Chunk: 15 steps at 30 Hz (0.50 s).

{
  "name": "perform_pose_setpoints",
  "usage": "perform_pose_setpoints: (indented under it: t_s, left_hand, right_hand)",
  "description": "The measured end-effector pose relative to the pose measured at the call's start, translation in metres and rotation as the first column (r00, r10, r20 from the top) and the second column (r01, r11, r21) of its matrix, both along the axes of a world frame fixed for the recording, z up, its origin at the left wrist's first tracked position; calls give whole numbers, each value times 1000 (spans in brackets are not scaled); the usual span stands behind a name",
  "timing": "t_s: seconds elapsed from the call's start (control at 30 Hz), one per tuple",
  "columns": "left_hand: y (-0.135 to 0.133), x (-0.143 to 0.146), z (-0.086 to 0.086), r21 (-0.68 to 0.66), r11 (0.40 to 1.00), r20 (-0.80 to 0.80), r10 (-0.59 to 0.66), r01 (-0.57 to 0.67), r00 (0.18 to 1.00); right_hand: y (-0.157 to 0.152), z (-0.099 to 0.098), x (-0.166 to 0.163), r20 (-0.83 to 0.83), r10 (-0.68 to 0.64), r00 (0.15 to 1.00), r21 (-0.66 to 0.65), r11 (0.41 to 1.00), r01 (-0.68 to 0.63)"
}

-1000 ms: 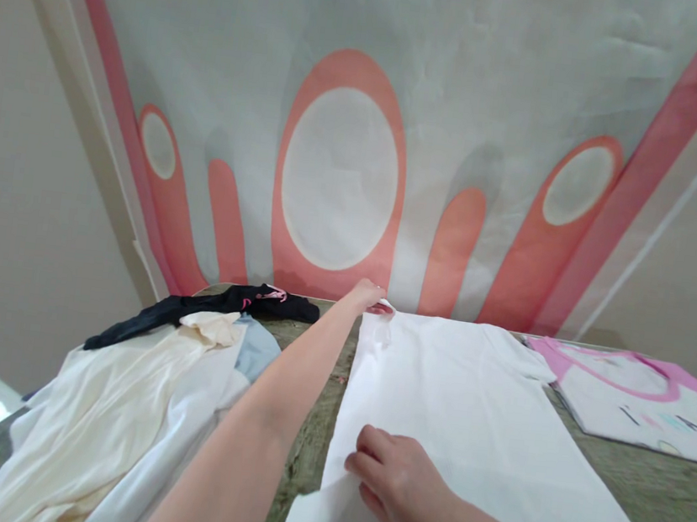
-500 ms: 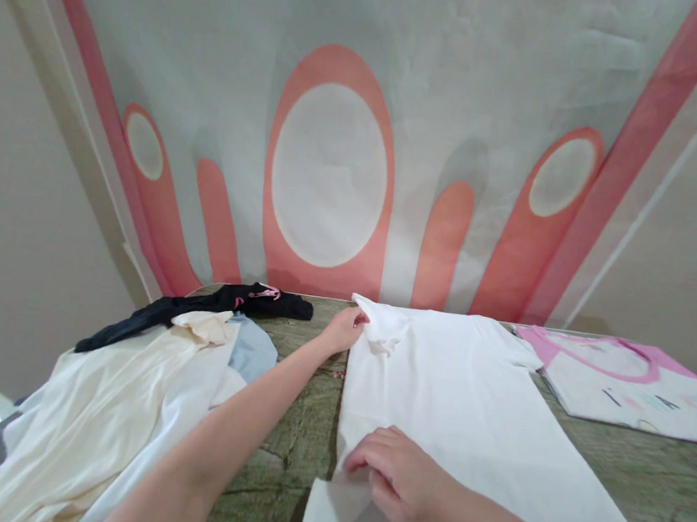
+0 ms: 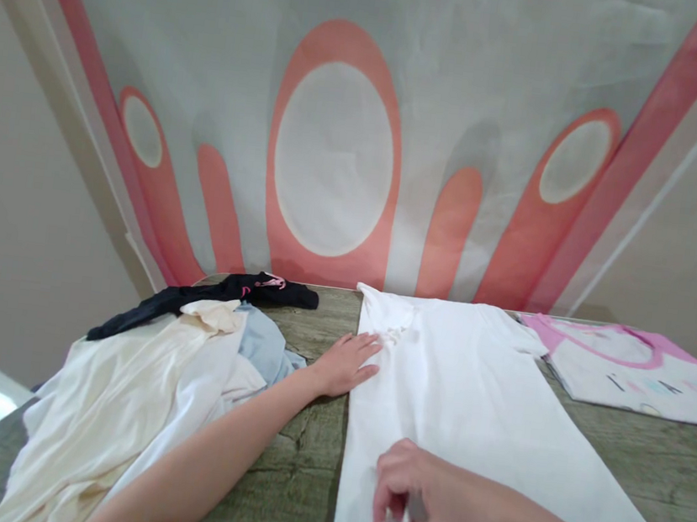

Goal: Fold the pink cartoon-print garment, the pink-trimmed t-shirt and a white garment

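A white T-shirt (image 3: 465, 394) lies spread on the wood-patterned table, its left sleeve bunched and its left edge folded straight. My left hand (image 3: 345, 365) rests flat with fingers stretched across the shirt's left edge, just below that sleeve. Low on the same shirt, my right hand (image 3: 421, 499) pinches a lifted bit of white cloth between thumb and fingers. The shirt's lower end runs out of the picture.
On the left is a loose pile of cream cloth (image 3: 108, 401), light blue cloth (image 3: 262, 344) and a black garment (image 3: 191, 299). A folded pink-and-white shirt (image 3: 640, 373) lies on the right. A printed backdrop (image 3: 336, 158) stands behind the table (image 3: 272, 472).
My left hand has let go of the sleeve and moved down to lie flat on the shirt's edge. My right hand has shifted right and pinched the cloth; the turned-up corner at the bottom has changed.
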<state>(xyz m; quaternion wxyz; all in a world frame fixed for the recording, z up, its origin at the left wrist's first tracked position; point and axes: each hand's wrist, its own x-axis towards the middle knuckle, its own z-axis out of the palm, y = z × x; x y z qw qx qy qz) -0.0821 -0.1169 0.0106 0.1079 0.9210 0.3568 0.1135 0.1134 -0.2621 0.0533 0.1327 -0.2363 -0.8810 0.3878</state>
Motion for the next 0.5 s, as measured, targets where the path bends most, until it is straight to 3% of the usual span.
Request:
perform_pose_setpoints:
  t_s: [0.27, 0.37, 0.5]
  left_hand:
    - [-18, 4, 8, -11, 1000, -61, -20, 19, 998]
    - [-44, 5, 15, -42, 991, -98, -130, 126, 987]
    - [-86, 2, 30, -115, 969, -158, -235, 219, 959]
  right_hand:
    - [-26, 25, 34, 100, 54, 994, -51, 998, -49]
    - [-11, 27, 36, 53, -92, 994, -52, 994, 95]
    - [34, 7, 38, -17, -355, 935, -18, 935, 355]
